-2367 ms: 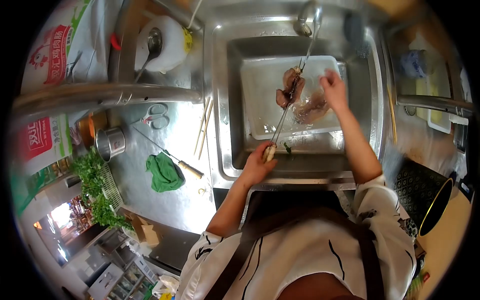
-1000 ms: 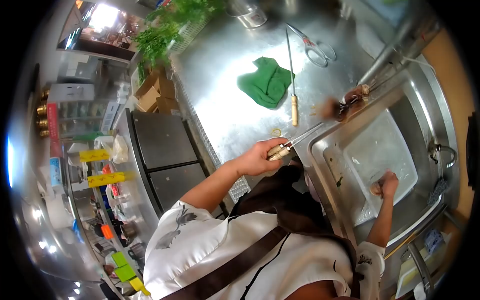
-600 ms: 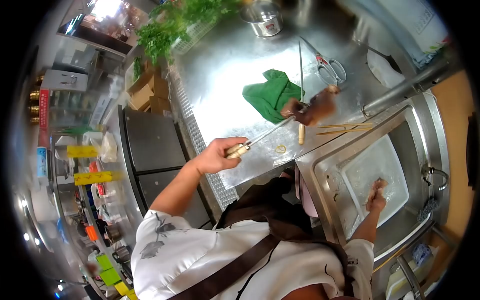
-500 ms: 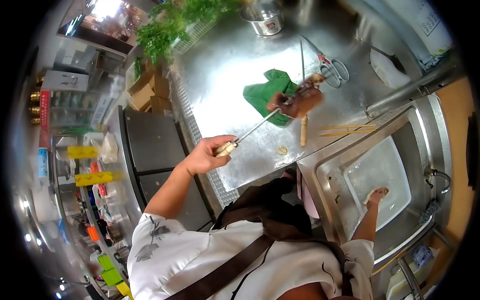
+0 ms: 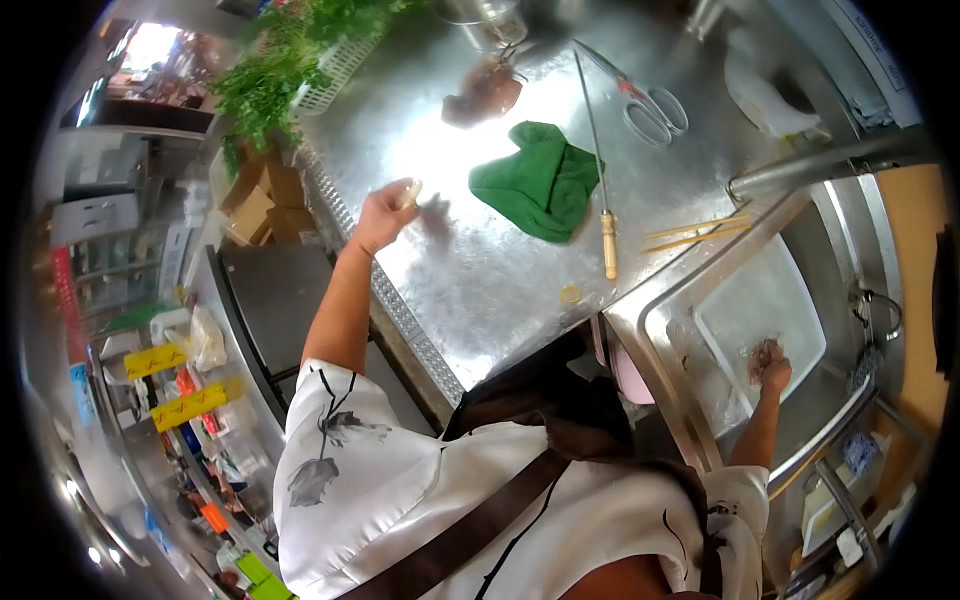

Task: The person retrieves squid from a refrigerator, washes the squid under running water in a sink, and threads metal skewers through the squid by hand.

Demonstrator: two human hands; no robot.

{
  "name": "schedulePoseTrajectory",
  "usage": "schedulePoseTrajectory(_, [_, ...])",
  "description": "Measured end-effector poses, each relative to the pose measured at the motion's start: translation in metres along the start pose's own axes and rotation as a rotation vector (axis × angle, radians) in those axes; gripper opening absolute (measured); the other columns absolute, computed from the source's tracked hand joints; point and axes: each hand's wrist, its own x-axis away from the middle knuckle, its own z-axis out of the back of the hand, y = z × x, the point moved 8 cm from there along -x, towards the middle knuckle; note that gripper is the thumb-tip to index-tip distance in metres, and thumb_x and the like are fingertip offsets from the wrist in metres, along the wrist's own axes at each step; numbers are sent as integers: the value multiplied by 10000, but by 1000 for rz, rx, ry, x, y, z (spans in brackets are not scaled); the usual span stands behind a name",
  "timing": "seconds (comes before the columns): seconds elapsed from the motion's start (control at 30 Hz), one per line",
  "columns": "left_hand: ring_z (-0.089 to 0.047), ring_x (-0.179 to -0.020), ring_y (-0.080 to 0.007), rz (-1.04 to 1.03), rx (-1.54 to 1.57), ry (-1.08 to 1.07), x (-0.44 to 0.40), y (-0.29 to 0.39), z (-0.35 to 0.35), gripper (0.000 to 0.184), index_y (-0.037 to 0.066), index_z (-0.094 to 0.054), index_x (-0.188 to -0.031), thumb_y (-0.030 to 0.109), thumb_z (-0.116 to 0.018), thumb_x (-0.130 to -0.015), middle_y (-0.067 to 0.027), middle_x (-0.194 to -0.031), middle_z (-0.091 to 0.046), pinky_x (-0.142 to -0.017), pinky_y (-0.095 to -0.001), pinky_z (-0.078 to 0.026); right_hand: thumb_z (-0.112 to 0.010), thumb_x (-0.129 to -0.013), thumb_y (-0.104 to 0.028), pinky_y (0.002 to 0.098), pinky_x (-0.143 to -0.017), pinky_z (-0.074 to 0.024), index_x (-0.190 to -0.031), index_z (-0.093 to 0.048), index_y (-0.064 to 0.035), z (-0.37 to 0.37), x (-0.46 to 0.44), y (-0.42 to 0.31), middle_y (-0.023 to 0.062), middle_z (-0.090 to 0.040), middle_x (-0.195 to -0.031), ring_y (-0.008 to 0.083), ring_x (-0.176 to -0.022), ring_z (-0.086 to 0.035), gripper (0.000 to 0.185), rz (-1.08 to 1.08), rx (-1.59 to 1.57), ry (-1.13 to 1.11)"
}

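Note:
My left hand (image 5: 382, 218) is closed round a short pale wooden handle (image 5: 409, 195) over the left side of the steel table. Glare hides the metal rod that would run from it. Farther off, near the pot, is a brown piece of meat (image 5: 484, 94), blurred; I cannot tell whether it touches the table. Between them and the scissors lies a crumpled green cloth (image 5: 540, 182). Down in the sink, my right hand (image 5: 776, 374) grips a brownish, wet-looking piece, perhaps meat (image 5: 764, 354), over a white tub (image 5: 722, 308).
A second wooden-handled metal skewer (image 5: 609, 245) lies right of the cloth, with scissors (image 5: 652, 112) beyond. Thin wooden sticks (image 5: 696, 233) and a yellow rubber band (image 5: 571, 294) are near the sink (image 5: 660, 400). A metal pot (image 5: 490, 28) and a basket (image 5: 335, 80) of leafy greens stand at the back.
My left hand has moved left and away from me, and the meat has swung from above the cloth toward the pot. My right hand has shifted slightly right, with the brownish piece showing.

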Motion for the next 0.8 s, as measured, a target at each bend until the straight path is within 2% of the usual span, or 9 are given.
schedulePoseTrajectory(0.1, [-533,-773,-101,-53,-116,32,-14,0,-2,412,20,-508,-1140,52,-622,-746,-27,-901,-563,-647,-227,-452,-447,-810,-427,404,-645,-446,-841,-613,-26,22,-7,10,183,-606,-734,336,-690,-586,435,278,164,145])
schedulePoseTrajectory(0.23, [-472,-1033,-282,-602,-748,586,26,98,-25,498,24,-450,-1154,150,-650,-715,-169,-1139,-455,-832,-329,-427,-519,-788,-416,415,-638,-429,-831,-586,52,57,28,-13,239,-590,-732,372,-692,-574,475,-31,-114,107])
schedulePoseTrajectory(0.37, [-537,-906,-285,-672,-430,-93,95,131,-158,431,82,-502,-1096,128,-654,-695,-122,-1077,-479,-725,-351,-473,-558,-798,-367,359,-594,-450,-885,-578,69,40,31,6,185,-613,-728,251,-610,-571,444,-38,-27,154])
schedulePoseTrajectory(0.43, [-553,-817,-288,-464,-331,-270,111,114,-200,331,97,-540,-1023,122,-639,-708,-109,-1008,-496,-654,-363,-482,-556,-806,-352,357,-586,-447,-889,-576,66,28,40,5,173,-614,-735,240,-608,-564,426,-46,27,152])
schedulePoseTrajectory(0.5, [-553,-797,-288,-560,-370,-251,116,113,-213,261,89,-552,-969,115,-625,-719,-106,-977,-506,-637,-365,-480,-540,-819,-342,351,-576,-438,-852,-580,56,1,47,16,169,-609,-719,242,-604,-556,401,-155,-382,-83])
schedulePoseTrajectory(0.63, [-554,-749,-286,-630,-504,-178,115,109,-223,100,76,-564,-832,97,-596,-740,-91,-896,-532,-595,-369,-472,-502,-836,-309,350,-581,-424,-822,-582,41,-26,11,89,166,-605,-697,268,-598,-548,360,-59,8,204])
schedulePoseTrajectory(0.67, [-555,-693,-290,-632,-531,-142,115,113,-223,55,67,-562,-783,91,-590,-741,-87,-826,-544,-567,-372,-464,-449,-835,-333,452,-652,-420,-890,-579,17,-35,14,88,232,-591,-783,398,-723,-553,377,-211,-99,115])
schedulePoseTrajectory(0.7, [-555,-693,-290,-643,-549,-128,116,118,-223,55,67,-562,-783,91,-590,-741,-87,-826,-544,-567,-372,-464,-449,-835,-333,452,-652,-420,-890,-579,17,-44,12,68,232,-591,-783,398,-723,-553,377,-205,-123,114])
schedulePoseTrajectory(0.8, [-565,-583,-227,-364,-445,-173,106,114,-217,51,34,-555,-802,70,-576,-772,-85,-710,-570,-543,-311,-460,-458,-811,-294,424,-685,-435,-972,-574,-28,-68,14,26,208,-601,-822,381,-754,-560,332,-49,-5,189])
